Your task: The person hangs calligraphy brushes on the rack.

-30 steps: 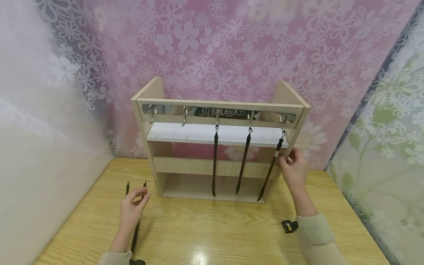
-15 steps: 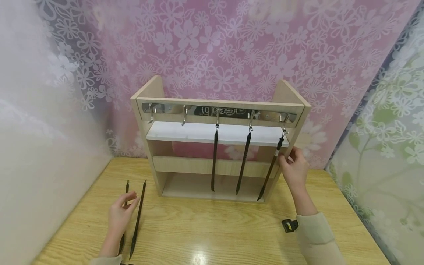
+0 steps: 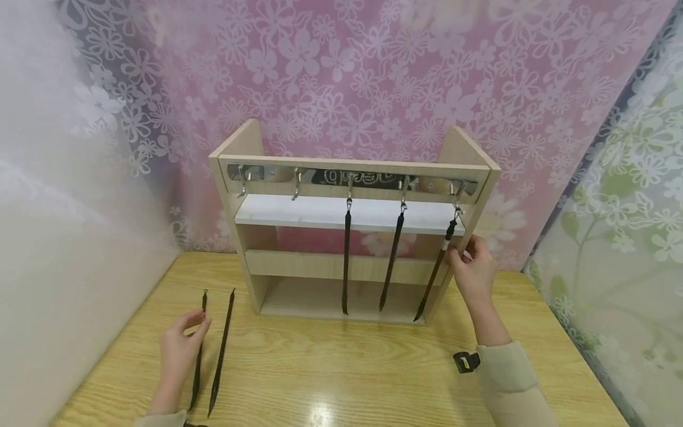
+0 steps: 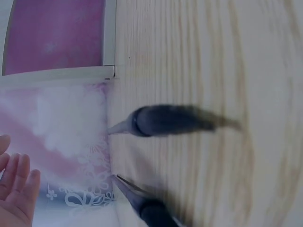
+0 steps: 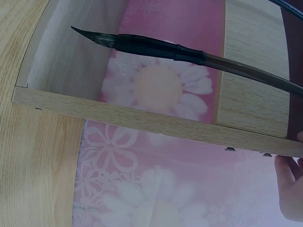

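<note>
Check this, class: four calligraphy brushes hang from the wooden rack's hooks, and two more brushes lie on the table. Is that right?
No, the number hanging is wrong: the head view shows three calligraphy brushes on the hooks. Two more brushes do lie on the table.

dark brush (image 5: 189, 53) in front of a wooden shelf (image 5: 156, 125), right hand (image 5: 289, 189) at the shelf's edge

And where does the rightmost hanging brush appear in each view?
Head: the brush hangs at the right end of the rack.
Left wrist: not in it.
Right wrist: across the upper half, tip pointing left, shaft leaving at the right edge.
Shared landmark: the rack, partly visible top left in the left wrist view.
</note>
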Demonstrator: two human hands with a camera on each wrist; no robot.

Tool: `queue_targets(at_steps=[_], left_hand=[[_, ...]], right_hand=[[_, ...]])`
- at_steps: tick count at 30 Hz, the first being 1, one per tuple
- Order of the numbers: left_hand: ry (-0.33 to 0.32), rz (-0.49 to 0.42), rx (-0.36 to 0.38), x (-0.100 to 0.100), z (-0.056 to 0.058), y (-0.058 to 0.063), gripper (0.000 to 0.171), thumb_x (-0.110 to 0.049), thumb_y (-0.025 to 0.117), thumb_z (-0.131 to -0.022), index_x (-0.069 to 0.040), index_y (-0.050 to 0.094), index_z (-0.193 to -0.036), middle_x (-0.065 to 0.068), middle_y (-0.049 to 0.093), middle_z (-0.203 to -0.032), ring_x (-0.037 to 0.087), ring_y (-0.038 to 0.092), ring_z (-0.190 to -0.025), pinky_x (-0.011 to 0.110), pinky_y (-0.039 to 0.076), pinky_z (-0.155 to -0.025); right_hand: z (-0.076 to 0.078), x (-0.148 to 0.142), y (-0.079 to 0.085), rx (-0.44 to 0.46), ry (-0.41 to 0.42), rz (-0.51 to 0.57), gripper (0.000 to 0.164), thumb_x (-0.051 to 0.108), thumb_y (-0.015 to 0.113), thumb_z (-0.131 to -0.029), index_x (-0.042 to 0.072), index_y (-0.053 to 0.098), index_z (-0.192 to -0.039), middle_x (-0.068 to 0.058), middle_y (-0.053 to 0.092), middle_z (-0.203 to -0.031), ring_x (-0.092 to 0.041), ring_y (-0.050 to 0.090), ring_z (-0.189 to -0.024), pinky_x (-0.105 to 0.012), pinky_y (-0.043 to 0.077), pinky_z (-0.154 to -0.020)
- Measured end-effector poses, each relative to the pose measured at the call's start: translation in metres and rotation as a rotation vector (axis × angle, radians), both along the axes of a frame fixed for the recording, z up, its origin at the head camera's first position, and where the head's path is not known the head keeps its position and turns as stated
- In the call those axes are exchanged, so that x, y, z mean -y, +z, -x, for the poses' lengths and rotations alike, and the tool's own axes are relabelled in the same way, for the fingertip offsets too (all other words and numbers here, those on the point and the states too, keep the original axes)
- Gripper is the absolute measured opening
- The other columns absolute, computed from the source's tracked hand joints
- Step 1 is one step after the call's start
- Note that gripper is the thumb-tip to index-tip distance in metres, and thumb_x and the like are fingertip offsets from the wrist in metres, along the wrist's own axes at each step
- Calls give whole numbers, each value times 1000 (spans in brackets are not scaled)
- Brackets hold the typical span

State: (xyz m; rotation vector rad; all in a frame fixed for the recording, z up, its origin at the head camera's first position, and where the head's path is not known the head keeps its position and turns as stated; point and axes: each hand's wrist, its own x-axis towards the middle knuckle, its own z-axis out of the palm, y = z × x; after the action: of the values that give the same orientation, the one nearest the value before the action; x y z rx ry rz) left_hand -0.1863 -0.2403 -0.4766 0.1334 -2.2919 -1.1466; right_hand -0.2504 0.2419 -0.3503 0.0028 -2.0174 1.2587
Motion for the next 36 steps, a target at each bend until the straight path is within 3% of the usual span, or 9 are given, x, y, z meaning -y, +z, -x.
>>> queue_targets(at_steps=[2,5,8,12,16,25,36], left_hand=[[2,-7,26,1,-1,2,22,-2,64,-79,7,59,-99,21,62,-93,33,58,-87,-3,35,-62],[1,-9,65,2,-3,4,24,-4,62,-81,7,58,-101,23,61,-96,34,57,-88,1,39,-62],[-3,21,99,3,-3,4,26,-7,62,-82,7,58,-103,24,60,-96,35,57,-88,20,50,-66],[-11,57,127,5,-1,1,28,-8,62,-82,9,56,-103,25,60,-96,36,58,-86,45,49,-70],[-27,82,172,10,2,-1,31,-6,63,-80,11,54,-105,27,59,-95,36,58,-85,46,49,-70],[-117,178,373,22,2,-5,42,-5,61,-81,18,45,-112,36,52,-100,45,53,-91,46,49,-71],[-131,209,475,35,8,-13,45,-9,61,-81,20,42,-110,36,53,-97,45,53,-88,48,48,-70]], right_hand=[[6,-5,-7,-2,1,0,27,-2,57,-78,-10,52,-104,-22,57,-95,-34,56,-95,-11,46,-71],[7,-6,-7,-8,6,5,27,-3,57,-78,-10,52,-103,-21,57,-94,-33,56,-95,-11,46,-71],[7,-5,-7,-11,10,9,27,-4,57,-78,-11,51,-103,-21,57,-93,-34,57,-94,-10,46,-70],[7,-5,-5,-13,7,-1,27,-4,58,-78,-10,52,-103,-21,58,-93,-33,57,-94,-9,45,-70],[7,-5,-6,-15,10,-2,27,-4,58,-78,-10,52,-103,-21,58,-95,-32,57,-94,-9,45,-70],[7,-6,-8,-53,9,2,26,-1,58,-77,-9,53,-102,-22,58,-92,-30,58,-92,-11,47,-69],[6,-6,-6,6,18,21,29,-4,58,-78,-9,52,-106,-22,56,-97,-33,56,-96,-11,46,-72]])
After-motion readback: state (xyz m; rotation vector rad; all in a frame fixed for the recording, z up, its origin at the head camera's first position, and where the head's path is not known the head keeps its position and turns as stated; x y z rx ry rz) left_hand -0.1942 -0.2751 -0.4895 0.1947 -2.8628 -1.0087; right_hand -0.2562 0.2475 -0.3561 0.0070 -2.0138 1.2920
